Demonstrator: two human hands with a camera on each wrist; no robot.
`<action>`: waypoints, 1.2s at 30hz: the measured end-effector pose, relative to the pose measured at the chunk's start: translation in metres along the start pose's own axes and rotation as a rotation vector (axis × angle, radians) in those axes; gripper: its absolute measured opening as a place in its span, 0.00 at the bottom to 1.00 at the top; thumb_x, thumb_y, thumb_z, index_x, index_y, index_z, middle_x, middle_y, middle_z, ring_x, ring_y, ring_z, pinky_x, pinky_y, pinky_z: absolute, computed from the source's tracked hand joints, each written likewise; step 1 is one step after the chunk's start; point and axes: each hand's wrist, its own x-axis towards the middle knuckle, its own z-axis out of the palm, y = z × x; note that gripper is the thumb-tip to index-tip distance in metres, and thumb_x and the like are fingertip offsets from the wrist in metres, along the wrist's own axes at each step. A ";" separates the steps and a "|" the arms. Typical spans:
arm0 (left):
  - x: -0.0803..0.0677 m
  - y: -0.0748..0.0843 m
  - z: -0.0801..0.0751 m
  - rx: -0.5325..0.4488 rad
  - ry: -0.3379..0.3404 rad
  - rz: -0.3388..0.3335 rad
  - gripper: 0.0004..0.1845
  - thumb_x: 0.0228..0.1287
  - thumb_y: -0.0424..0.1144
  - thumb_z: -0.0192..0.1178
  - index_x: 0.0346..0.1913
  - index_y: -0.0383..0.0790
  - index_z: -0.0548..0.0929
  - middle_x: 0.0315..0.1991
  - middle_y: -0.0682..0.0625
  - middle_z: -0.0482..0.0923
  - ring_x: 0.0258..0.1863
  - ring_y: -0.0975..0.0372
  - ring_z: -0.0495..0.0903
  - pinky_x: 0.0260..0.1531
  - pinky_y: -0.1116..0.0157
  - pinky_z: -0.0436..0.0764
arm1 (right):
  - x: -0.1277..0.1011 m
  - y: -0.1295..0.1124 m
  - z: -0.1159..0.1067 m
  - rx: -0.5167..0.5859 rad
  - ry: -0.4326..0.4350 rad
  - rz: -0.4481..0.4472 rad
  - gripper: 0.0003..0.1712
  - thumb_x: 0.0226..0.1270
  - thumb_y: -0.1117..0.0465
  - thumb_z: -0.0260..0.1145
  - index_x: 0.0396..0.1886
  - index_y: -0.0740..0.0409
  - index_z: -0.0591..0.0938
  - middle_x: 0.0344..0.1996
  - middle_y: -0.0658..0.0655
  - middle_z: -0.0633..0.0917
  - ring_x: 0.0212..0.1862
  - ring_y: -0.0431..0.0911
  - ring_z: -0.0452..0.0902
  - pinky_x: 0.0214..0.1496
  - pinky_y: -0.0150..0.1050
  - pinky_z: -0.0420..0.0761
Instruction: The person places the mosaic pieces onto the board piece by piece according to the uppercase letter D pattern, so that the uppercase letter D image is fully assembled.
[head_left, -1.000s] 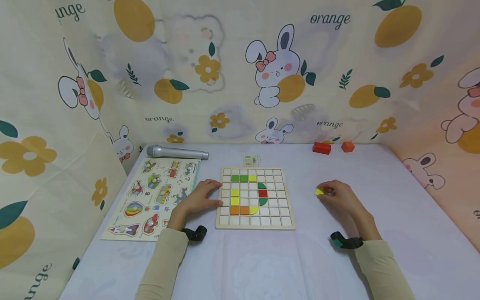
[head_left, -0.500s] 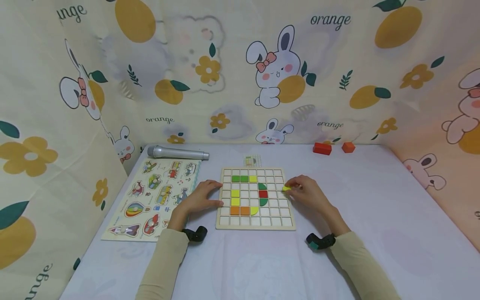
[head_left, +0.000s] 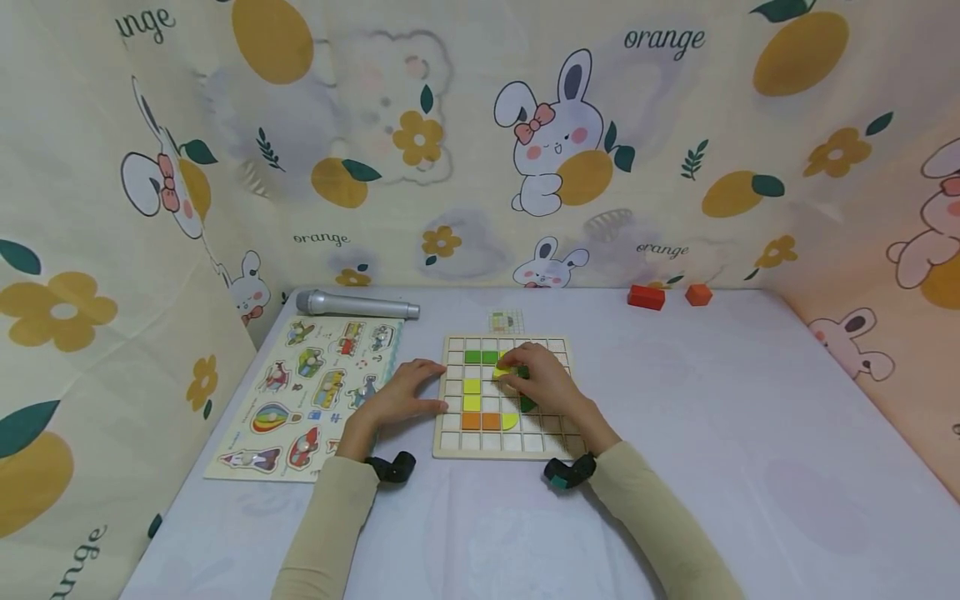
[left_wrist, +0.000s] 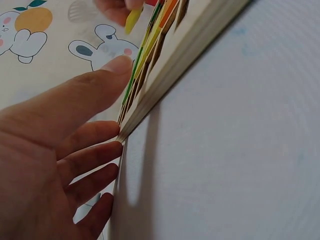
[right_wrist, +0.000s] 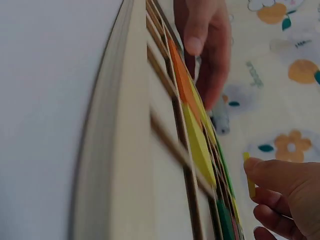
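Observation:
In the head view, a wooden grid board (head_left: pixel 495 455) lies mid-table with green, yellow and orange tiles in some squares. My left hand (head_left: pixel 396 397) rests at its left edge, fingers spread and nearly straight, fingertips along the rim in the left wrist view. Over the board's upper middle, my right hand (head_left: pixel 553 385) pinches a small yellow tile (right_wrist: pixel 250 176) between thumb and fingers. That tile stands on edge above the squares in the right wrist view. The right hand covers part of the right-side tiles; a green tile (head_left: pixel 527 403) peeks out below it.
A picture puzzle board (head_left: pixel 270 477) lies left of the grid, partly behind my left forearm. Behind it rests a silver microphone (head_left: pixel 358 306). A small grid-pattern card (head_left: pixel 507 321) lies beyond the board. A red block (head_left: pixel 646 297) and an orange-red block (head_left: pixel 698 295) sit at the back right.
My right hand has moved left from the open table on the right to over the grid board, carrying the yellow tile. The left hand has stayed at the board's edge.

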 end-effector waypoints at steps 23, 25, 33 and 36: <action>0.000 -0.003 0.001 0.003 0.002 0.002 0.36 0.55 0.50 0.66 0.65 0.42 0.68 0.66 0.44 0.62 0.68 0.49 0.56 0.67 0.50 0.58 | 0.028 -0.020 0.040 -0.012 -0.001 0.124 0.06 0.59 0.60 0.68 0.36 0.54 0.85 0.38 0.50 0.82 0.41 0.43 0.75 0.44 0.37 0.78; 0.001 -0.003 0.001 0.003 0.002 0.006 0.36 0.55 0.50 0.66 0.65 0.41 0.68 0.66 0.43 0.62 0.67 0.49 0.56 0.67 0.50 0.58 | 0.027 -0.021 0.040 -0.020 0.002 0.110 0.06 0.59 0.61 0.68 0.36 0.54 0.86 0.39 0.51 0.82 0.41 0.44 0.75 0.44 0.38 0.78; 0.001 -0.002 0.001 0.021 0.004 0.018 0.36 0.55 0.49 0.66 0.65 0.40 0.68 0.66 0.42 0.62 0.67 0.48 0.57 0.66 0.49 0.58 | 0.024 -0.017 0.039 -0.064 -0.015 0.035 0.08 0.63 0.63 0.64 0.40 0.56 0.86 0.40 0.54 0.80 0.43 0.46 0.73 0.44 0.39 0.76; 0.000 -0.001 0.001 0.027 0.003 0.021 0.36 0.55 0.48 0.66 0.65 0.40 0.68 0.66 0.42 0.62 0.67 0.48 0.57 0.66 0.49 0.58 | 0.023 -0.016 0.039 -0.068 -0.020 0.011 0.09 0.63 0.63 0.64 0.41 0.56 0.86 0.38 0.53 0.80 0.39 0.45 0.72 0.40 0.37 0.75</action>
